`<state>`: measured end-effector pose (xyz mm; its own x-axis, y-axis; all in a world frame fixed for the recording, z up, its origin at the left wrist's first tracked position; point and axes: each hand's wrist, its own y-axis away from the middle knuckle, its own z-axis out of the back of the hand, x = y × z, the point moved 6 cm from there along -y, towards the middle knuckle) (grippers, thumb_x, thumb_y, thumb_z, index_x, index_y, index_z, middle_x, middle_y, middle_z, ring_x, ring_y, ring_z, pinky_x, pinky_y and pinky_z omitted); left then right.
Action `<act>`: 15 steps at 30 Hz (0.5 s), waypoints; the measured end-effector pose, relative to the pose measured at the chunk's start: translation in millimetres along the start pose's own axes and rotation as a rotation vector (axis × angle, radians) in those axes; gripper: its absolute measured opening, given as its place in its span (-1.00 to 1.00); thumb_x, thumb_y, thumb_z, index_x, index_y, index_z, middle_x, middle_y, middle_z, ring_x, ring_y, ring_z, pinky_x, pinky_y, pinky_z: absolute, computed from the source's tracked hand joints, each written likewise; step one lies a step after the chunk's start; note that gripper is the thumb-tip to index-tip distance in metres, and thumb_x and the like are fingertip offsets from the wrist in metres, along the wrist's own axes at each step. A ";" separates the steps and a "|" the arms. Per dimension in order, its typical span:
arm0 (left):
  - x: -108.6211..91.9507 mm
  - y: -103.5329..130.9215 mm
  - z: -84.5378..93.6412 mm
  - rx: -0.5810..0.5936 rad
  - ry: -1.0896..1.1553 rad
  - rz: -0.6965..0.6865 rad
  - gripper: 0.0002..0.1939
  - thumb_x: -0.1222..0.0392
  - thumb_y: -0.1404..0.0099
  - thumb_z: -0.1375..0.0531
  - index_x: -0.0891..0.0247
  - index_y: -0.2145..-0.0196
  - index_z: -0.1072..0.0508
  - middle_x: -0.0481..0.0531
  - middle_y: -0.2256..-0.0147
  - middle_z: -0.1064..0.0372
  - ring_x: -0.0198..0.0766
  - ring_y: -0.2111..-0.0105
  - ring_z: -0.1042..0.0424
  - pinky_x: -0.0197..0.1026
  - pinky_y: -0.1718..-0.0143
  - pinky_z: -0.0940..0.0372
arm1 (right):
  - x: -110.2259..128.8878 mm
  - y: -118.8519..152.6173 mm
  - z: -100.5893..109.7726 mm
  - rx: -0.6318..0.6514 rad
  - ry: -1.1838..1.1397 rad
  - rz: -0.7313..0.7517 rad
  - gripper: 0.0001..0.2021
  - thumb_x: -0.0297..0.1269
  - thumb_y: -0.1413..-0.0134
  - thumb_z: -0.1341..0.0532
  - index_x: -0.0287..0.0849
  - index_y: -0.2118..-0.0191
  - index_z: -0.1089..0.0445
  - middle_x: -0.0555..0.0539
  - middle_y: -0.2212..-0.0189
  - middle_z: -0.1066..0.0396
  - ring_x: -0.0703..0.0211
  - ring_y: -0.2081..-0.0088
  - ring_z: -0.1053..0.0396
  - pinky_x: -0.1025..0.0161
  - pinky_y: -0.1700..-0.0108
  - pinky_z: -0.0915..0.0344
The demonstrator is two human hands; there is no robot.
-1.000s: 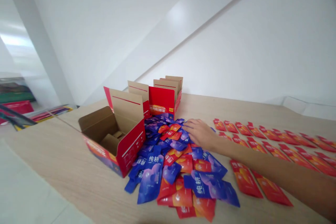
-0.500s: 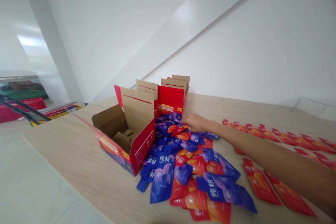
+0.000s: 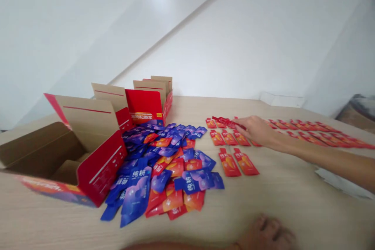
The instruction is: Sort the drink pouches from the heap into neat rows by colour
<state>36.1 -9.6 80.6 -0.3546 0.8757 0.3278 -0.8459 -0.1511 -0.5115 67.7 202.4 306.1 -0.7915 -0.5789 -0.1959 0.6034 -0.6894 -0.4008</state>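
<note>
My right hand [image 3: 258, 131] reaches out over the rows of red sachets [image 3: 231, 152] laid flat on the wooden table [image 3: 293, 203]. It pinches one red sachet [image 3: 225, 122] and holds it just above the far end of the rows. A loose pile of blue and red sachets [image 3: 164, 168] lies left of the rows. My left hand [image 3: 271, 234] rests on the table at the bottom edge with nothing in it, its forearm lying along the near edge.
An open red cardboard box [image 3: 96, 172] stands at the left against the pile. More open boxes [image 3: 146, 105] stand behind the pile. Further red sachets [image 3: 316, 129] run off to the right. A white sheet [image 3: 336, 181] lies under my right forearm.
My right hand left the far side of the pile and swung right to the rows, now carrying a red sachet. The view turned right, and my left hand came into view.
</note>
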 end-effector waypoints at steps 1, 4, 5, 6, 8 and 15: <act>0.7 1.6 4.4 -0.090 -0.012 -0.007 -0.65 -0.11 -0.54 0.02 -0.04 -0.03 -0.48 -0.16 -0.14 -0.43 -0.24 -0.01 -0.47 -0.12 0.01 -0.40 | -14.7 28.3 -4.2 0.029 0.074 -0.038 -0.59 -0.22 -0.40 0.02 -0.24 -0.05 -0.53 -0.22 0.20 -0.62 -0.01 0.27 -0.55 0.14 0.20 -0.36; 3.9 7.6 18.9 -0.272 -0.043 -0.020 -0.74 -0.05 -0.51 -0.08 -0.06 -0.02 -0.48 -0.14 -0.06 -0.46 -0.20 0.01 -0.48 -0.09 0.00 -0.38 | -50.4 107.9 -31.2 0.138 0.191 -0.162 -0.63 -0.38 -0.31 0.01 -0.24 0.04 -0.54 -0.27 0.34 -0.60 -0.04 0.35 -0.54 0.08 0.24 -0.40; 5.3 9.3 23.5 -0.310 -0.049 -0.023 -0.75 -0.06 -0.50 -0.10 -0.06 -0.02 -0.48 -0.13 -0.05 -0.46 -0.19 0.00 -0.47 -0.09 -0.01 -0.37 | -56.8 129.7 -42.5 0.157 0.193 -0.191 -0.64 -0.43 -0.27 0.01 -0.25 0.05 -0.53 -0.29 0.35 -0.60 -0.06 0.35 -0.54 0.06 0.25 -0.41; 6.5 10.5 27.1 -0.330 -0.052 -0.028 -0.74 -0.08 -0.49 -0.11 -0.06 -0.02 -0.48 -0.13 -0.05 -0.45 -0.17 -0.02 -0.47 -0.08 -0.02 -0.37 | -59.6 148.0 -54.2 0.171 0.185 -0.207 -0.65 -0.45 -0.24 -0.01 -0.26 0.06 -0.53 -0.31 0.36 -0.59 -0.09 0.35 -0.55 0.03 0.26 -0.42; 8.2 11.3 30.0 -0.315 -0.059 -0.039 -0.70 -0.13 -0.48 -0.10 -0.06 -0.05 -0.46 -0.11 -0.07 -0.43 -0.14 -0.06 -0.45 -0.06 -0.05 -0.37 | -55.3 172.6 -76.8 0.189 0.159 -0.209 -0.68 -0.42 -0.23 -0.05 -0.25 0.05 -0.52 -0.33 0.36 -0.58 -0.12 0.34 -0.55 0.02 0.28 -0.44; 9.8 9.6 26.1 -0.208 -0.074 -0.051 -0.65 -0.15 -0.51 -0.06 -0.10 -0.15 -0.39 -0.12 -0.15 -0.38 -0.14 -0.11 -0.42 -0.07 -0.08 -0.39 | -15.3 176.9 -108.2 0.271 0.186 -0.308 -0.72 -0.24 -0.35 -0.08 -0.19 0.08 -0.52 -0.33 0.29 -0.56 -0.03 0.33 -0.54 0.14 0.34 -0.41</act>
<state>14.0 -14.5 99.6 -0.3481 0.8428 0.4105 -0.7658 -0.0031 -0.6431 176.1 136.4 141.4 -0.9272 -0.2582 -0.2715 0.3212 -0.9208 -0.2213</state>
